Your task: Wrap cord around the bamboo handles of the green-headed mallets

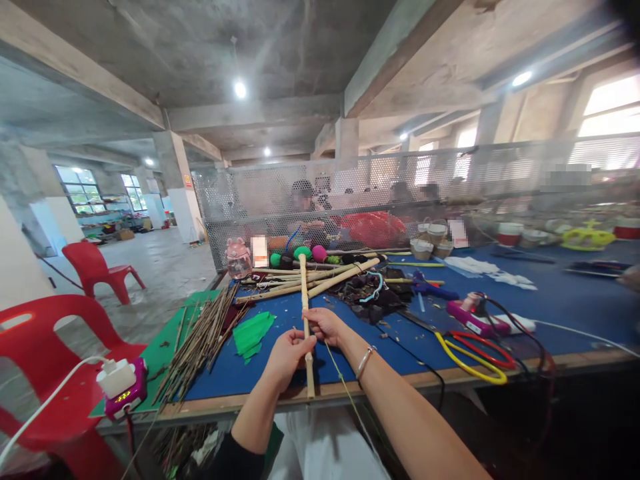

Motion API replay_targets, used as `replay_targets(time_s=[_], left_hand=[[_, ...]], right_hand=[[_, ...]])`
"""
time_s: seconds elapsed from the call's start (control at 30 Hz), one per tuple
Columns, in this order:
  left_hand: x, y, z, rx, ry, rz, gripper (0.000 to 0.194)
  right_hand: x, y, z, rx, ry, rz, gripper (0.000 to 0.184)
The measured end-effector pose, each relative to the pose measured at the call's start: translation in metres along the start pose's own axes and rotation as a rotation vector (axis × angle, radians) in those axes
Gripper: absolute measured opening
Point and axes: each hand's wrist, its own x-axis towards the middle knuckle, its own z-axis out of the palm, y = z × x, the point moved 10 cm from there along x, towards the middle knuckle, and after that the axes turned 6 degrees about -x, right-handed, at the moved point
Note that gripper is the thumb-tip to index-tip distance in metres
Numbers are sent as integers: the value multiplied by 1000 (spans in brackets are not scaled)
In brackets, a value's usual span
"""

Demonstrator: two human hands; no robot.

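Both of my hands hold a long bamboo stick (304, 287) with a green ball at its far end; it points away from me over the blue table (575, 300). My left hand (287, 355) grips its lower part near the table's front edge. My right hand (325, 325) pinches the stick just above that, a bracelet on its wrist. A thin yellow-green thread (345, 387) runs down from my right hand toward my lap.
More bamboo sticks (320, 280) with coloured balls lie behind. A bundle of thin twigs (200, 343) and green paper pieces (253, 333) lie left. Dark scraps (370, 293), a pink glue gun (475, 320) and red-yellow cables (480, 357) are right. Red chairs (60, 373) stand left; a person sits behind a mesh screen (350, 193).
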Motion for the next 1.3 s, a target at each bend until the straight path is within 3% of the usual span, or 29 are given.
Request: replay_targets(time_s=[0.23,0.43,0.6,0.73,0.9,1.07,1.2,1.3], left_hand=[[-4,-2,4,-107,-91,-61,31],[1,-2,-2,-3,41,-28,34],[-4,1,6,-62,-83,-44,29],[-8,1,6,-101,-111,-80,26],[-1,3,2,59,-9,25,44],[-2,3,-2,-3,26,77,91],[-6,1,-1,-99,-10,40,88],[-7,0,1,-96,-6,7,85]], right_hand=[[-1,1,13,81,-199,33,21],[3,2,0,60,-49,9,26],[0,1,7,40,-89,13,27],[-3,0,10,21,-108,41,24],[-1,-1,6,28,-69,16,29],[-1,-1,6,-2,-78,11,30],[-4,1,16,-36,-202,42,29],[-4,0,12,-37,-166,25,30]])
